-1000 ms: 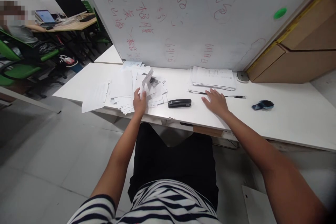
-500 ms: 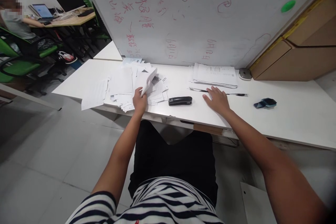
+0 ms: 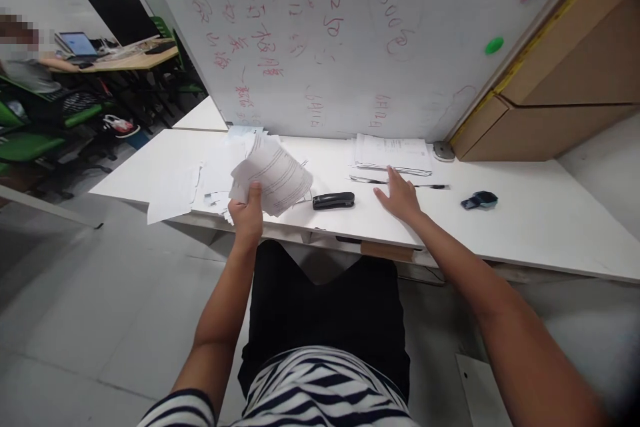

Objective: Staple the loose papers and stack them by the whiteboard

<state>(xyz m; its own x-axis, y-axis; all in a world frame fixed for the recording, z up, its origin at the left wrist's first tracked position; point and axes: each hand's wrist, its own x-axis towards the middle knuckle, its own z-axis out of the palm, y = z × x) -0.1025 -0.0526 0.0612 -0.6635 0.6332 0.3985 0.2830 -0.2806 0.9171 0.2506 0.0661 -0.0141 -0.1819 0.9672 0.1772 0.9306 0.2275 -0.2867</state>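
Observation:
My left hand (image 3: 247, 215) grips a printed sheet of paper (image 3: 277, 177), thumb on top, lifted above the loose papers (image 3: 213, 157) spread on the left of the white desk (image 3: 350, 230). Whether it is one sheet or more I cannot tell. My right hand (image 3: 401, 197) rests on the desk with its fingers apart, over the middle of a thin dark pen-like stick (image 3: 434, 186). Just behind its fingertips lies a neat stack of papers (image 3: 393, 153). A black stapler (image 3: 333, 200) sits between my two hands.
A whiteboard (image 3: 345, 67) with red writing stands along the desk's back edge. Cardboard boxes (image 3: 545, 130) are at the back right, near a small grey device (image 3: 443, 151). A dark blue object (image 3: 479, 200) lies to the right. At far left a person (image 3: 30, 73) sits by a laptop.
My left hand has raised the paper and turned its printed side into view. My right hand stays on the desk by the stick. The head view has shifted slightly.

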